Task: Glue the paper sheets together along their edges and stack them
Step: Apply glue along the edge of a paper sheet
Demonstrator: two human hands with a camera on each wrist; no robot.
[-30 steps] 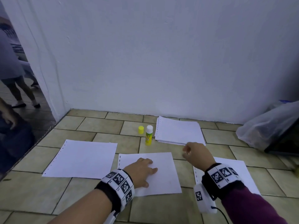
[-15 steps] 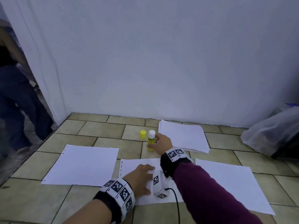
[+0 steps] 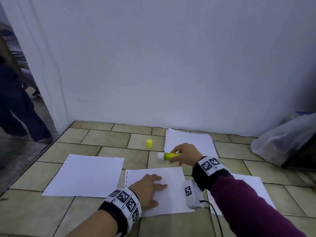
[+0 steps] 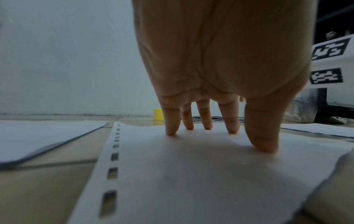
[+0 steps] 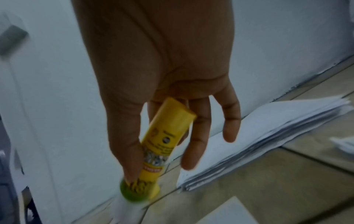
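My right hand (image 3: 177, 155) grips the yellow glue stick (image 3: 168, 155) sideways above the tiled floor, its uncapped white tip pointing left; the right wrist view shows thumb and fingers round the glue stick (image 5: 164, 142). Its yellow cap (image 3: 149, 143) stands alone on a tile farther back. My left hand (image 3: 150, 187) lies flat, fingers spread, on the middle white sheet (image 3: 172, 199), fingertips (image 4: 170, 130) pressing the sheet (image 4: 191, 181). Another sheet (image 3: 85, 175) lies to the left, one (image 3: 254, 185) to the right under my right forearm. A paper stack (image 3: 189, 142) sits behind the right hand.
A white wall (image 3: 171, 65) closes the back. A clear plastic bag (image 3: 282, 142) and a dark object sit at the right. At the left a doorway opens, where a person's legs (image 3: 18, 113) in dark trousers stand. Bare tiles (image 3: 34, 216) lie in front.
My right hand reached to the standing glue stick, took it and lifted it, tipping it sideways. The left hand stayed on the middle sheet. The person in the doorway shifted.
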